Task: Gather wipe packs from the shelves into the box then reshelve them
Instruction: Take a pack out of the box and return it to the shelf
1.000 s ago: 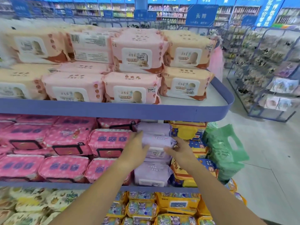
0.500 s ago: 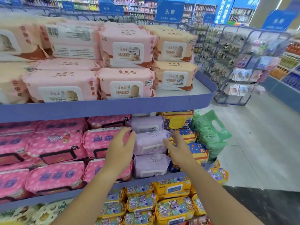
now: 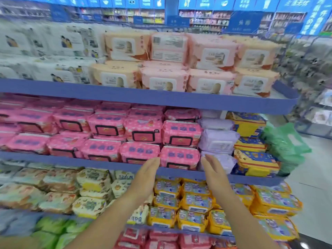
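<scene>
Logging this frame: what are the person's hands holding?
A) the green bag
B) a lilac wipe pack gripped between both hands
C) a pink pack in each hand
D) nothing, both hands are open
D: the left hand and the right hand are raised apart in front of the middle shelf's edge, fingers straight, and neither curls round a pack.

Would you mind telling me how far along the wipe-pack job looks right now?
Done: the middle shelf looks fully stocked, with purple packs stacked toward its right. In hand: nothing; the left hand and right hand are both open and empty, in front of that shelf's edge. Left: unclear, since no box is in view; either gathering has not begun or reshelving is nearly finished.
</scene>
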Motion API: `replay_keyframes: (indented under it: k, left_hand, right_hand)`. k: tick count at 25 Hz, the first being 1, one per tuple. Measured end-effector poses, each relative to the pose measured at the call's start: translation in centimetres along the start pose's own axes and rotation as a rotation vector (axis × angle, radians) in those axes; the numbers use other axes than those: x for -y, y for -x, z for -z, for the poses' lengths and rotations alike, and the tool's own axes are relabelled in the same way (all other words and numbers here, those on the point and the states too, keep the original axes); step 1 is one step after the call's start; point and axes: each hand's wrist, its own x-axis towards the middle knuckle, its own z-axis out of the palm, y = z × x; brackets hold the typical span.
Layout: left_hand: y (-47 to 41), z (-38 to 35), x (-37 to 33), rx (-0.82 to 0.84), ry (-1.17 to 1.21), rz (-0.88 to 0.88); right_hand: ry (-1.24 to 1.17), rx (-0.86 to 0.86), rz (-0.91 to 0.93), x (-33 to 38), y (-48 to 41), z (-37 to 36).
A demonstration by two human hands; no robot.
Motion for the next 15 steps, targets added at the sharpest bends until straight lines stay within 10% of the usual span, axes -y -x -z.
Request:
replay_keyframes:
  k: [15]
  left_hand:
    - [27.0, 42.5, 23.3, -0.495, 0.031, 0.291]
  right_hand:
    - [0.145, 0.579, -0.133, 1.9, 25.9, -44.2]
